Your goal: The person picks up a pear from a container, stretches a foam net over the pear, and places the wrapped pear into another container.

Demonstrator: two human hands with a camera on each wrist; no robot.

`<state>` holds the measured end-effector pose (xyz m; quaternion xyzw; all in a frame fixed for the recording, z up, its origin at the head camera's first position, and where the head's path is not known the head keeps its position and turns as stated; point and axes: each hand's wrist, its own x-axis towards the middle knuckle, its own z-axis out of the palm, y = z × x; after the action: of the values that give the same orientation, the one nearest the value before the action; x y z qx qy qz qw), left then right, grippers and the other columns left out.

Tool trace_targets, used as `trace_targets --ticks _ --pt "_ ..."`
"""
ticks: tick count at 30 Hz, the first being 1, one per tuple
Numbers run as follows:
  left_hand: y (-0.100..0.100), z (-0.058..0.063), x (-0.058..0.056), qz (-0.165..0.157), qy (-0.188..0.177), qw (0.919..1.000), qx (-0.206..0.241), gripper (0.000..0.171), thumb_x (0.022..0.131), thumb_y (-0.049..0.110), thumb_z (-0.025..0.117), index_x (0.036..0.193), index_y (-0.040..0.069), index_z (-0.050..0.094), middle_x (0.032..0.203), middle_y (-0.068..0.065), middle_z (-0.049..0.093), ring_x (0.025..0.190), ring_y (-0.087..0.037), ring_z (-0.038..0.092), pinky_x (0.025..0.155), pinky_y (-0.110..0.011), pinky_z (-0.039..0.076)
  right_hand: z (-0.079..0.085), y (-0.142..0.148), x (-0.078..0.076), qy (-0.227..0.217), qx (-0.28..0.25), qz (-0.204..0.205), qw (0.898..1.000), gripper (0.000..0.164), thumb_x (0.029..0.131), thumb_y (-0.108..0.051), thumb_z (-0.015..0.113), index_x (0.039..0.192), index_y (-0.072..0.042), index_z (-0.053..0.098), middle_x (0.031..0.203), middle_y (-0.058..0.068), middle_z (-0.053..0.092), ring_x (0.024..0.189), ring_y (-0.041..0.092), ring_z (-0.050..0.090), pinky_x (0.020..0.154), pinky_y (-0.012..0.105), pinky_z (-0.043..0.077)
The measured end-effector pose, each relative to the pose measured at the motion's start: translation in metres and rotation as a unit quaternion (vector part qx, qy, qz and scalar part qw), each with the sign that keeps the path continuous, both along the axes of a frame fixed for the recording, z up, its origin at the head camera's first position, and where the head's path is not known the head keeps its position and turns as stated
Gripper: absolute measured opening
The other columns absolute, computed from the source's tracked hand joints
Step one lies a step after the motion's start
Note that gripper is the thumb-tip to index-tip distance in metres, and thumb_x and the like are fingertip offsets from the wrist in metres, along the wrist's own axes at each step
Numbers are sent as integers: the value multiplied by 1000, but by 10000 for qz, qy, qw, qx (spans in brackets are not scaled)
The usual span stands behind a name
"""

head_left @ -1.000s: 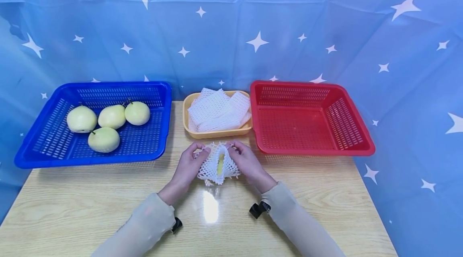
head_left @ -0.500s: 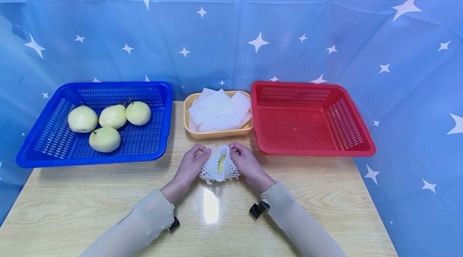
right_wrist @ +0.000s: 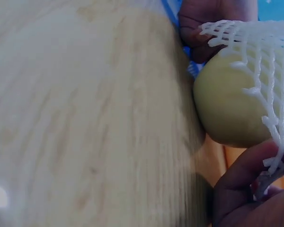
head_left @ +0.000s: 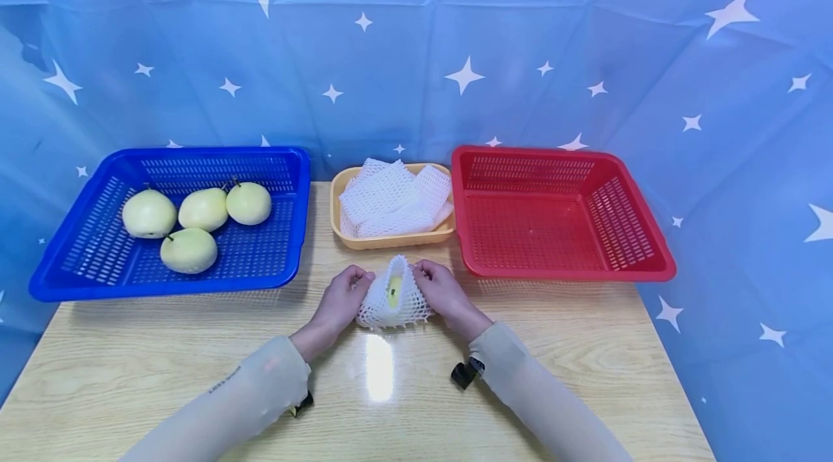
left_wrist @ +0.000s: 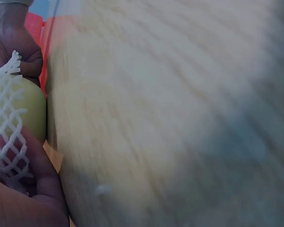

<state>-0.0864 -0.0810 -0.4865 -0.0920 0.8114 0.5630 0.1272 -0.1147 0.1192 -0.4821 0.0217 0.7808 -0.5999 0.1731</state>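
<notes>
Net [head_left: 374, 309] has smoothed down over 1 pear [right_wrist: 229, 99], underside bare, left hand [head_left: 338, 301] and right hand [head_left: 449, 297] pinching its edges; 4 pears [head_left: 189, 252] lie unwrapped in the blue basket [head_left: 208, 152].

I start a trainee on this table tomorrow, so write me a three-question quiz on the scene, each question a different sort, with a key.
1. True or false: the left hand and the right hand both grip the foam net on the fruit between them.

2. How many loose fruits lie in the blue basket?

3. What lies in the tray between the blue basket and the red basket?
A. Loose fruits
B. White foam nets
C. Nothing at all

Key: 1. True. 2. Four. 3. B.
</notes>
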Motion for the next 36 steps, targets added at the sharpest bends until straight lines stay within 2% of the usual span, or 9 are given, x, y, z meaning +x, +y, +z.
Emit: trace_targets --ticks 5,8,11,14,17,21,26,31,36 --pt "-2 1 0 -26 -63 9999 79 29 109 31 53 107 3 63 117 -14 67 112 -29 59 98 -45 47 -2 1 0 8 40 0 10000 24 107 -15 52 101 2 67 88 6 63 83 15 55 74 27 45" --pt "-5 3 2 84 -407 9969 672 31 108 29 50 115 0 61 115 -14 63 100 -24 59 82 -34 52 -1 5 2 -380 -334 -36 9987 28 108 -20 52 106 3 68 88 4 62 81 13 55 72 25 46" --pt "-9 7 4 189 -806 9864 1420 32 104 20 49 126 -1 56 116 -14 59 93 -19 59 73 -27 53 1 11 4 -876 -816 -71 9928 31 106 -22 53 118 3 66 92 3 64 81 12 58 68 24 49" --pt "-17 10 7 3 -941 9770 1914 44 95 9 50 137 -3 48 113 -13 58 90 -17 60 78 -29 55 4 20 7 -1171 -1206 3 9858 37 100 -15 55 133 2 60 100 4 65 84 13 61 69 24 53" --pt "-24 10 8 -388 -839 9745 2046 56 91 1 54 144 -5 40 104 -10 61 90 -16 60 84 -30 54 6 26 7 -1090 -1447 308 9830 47 95 -6 56 140 5 52 105 7 64 88 14 62 74 26 55" --pt "-27 9 7 -710 -707 9769 1890 62 90 -4 61 148 -7 38 92 -6 58 85 -15 57 81 -28 52 7 29 8 -862 -1458 600 9837 52 92 3 57 143 8 46 105 8 62 90 14 62 78 27 56" --pt "-26 7 3 -824 -678 9829 1498 63 90 -6 64 149 -6 40 91 -8 57 83 -16 58 77 -29 56 9 29 8 -763 -1235 709 9869 52 92 7 58 143 8 47 104 9 61 91 15 62 79 28 57" --pt "-24 8 1 -945 -350 9939 454 60 89 -4 67 146 -3 47 96 -10 56 80 -17 57 70 -28 55 7 28 6 -569 -748 733 9929 52 90 6 60 141 6 50 106 12 60 91 17 60 77 29 57" --pt "-21 10 0 -1202 181 9915 -466 59 88 -1 67 144 -2 49 95 -9 56 73 -16 58 68 -30 53 5 25 5 -257 -164 756 9967 49 89 7 62 137 5 54 107 14 61 91 18 60 74 28 57"
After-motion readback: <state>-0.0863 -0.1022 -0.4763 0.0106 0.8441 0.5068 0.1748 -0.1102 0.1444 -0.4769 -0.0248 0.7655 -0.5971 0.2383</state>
